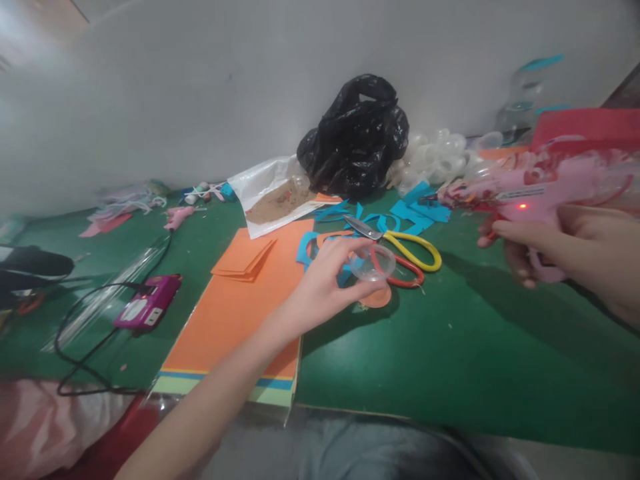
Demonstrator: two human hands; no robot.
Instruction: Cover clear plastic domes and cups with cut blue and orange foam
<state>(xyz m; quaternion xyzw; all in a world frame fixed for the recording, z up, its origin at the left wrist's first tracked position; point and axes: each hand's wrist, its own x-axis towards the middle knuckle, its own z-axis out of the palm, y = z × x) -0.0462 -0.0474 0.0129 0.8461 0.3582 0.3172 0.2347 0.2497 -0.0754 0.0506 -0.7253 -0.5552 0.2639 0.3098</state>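
My left hand pinches a small clear plastic cup by its rim, above an orange paper circle. Just behind the cup lie yellow-handled scissors and a red-handled pair, with blue paper cutouts beyond them. My right hand grips a pink hot glue gun at the right, its red light lit and its nozzle pointing left. Below my left forearm lies a stack of orange paper sheets.
A green mat covers the table against a white wall. A black plastic bag and clear plastic domes stand at the back. A second pink glue gun, a magenta device and black cable lie left.
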